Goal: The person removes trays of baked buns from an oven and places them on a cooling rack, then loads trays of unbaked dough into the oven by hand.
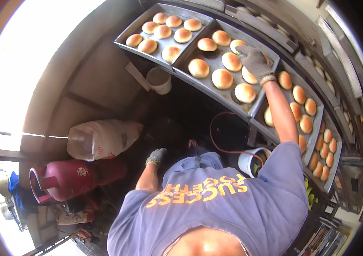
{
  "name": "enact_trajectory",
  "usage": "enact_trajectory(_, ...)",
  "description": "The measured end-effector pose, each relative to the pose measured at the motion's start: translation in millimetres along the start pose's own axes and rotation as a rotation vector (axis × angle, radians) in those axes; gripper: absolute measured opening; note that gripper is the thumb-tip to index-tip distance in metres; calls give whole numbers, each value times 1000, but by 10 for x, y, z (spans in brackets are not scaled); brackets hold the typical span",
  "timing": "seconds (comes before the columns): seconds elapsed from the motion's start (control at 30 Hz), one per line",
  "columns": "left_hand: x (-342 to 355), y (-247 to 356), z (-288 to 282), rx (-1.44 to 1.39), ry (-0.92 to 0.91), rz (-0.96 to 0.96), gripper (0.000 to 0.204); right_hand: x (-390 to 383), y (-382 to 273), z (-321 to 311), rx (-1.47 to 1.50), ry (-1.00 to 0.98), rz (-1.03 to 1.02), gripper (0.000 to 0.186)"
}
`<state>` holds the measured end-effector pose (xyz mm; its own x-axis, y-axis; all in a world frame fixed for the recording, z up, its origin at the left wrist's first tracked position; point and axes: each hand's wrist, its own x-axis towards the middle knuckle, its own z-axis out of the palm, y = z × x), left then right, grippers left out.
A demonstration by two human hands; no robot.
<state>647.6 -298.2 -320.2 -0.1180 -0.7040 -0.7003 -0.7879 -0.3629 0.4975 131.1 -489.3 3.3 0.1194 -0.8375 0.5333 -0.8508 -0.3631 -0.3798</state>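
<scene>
My right hand [255, 62], in a grey knitted glove, reaches over the second dark metal tray [221, 94]. Its fingers bend at the edge of a golden-topped bun [237, 45] and seem to grip it; the palm side is hidden. Other round buns [222, 79] sit spaced apart in the same tray, some partly under the hand and wrist. My left hand [157, 156], also gloved, hangs low beside my body, away from the trays. How far its fingers are closed cannot be made out.
More bun trays adjoin at the left [144, 58] and right [258, 119]. Racks [271, 32] with pale rolls stand behind. Below are a white bucket [160, 81], a bucket with a hose [246, 161], a large sack [104, 138] and a red gas cylinder [72, 179].
</scene>
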Motion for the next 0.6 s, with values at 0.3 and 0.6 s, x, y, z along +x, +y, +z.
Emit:
enact_trajectory(0.3, -258, -1074, 833, 144, -72, -77, 46, -2682, -450, -1615, -298, -149, 173, 31)
enact_trajectory(0.6, -927, -552, 2413, 255, -123, 33, 38, -3348, -27, -2007, -117, -390, -25, 19)
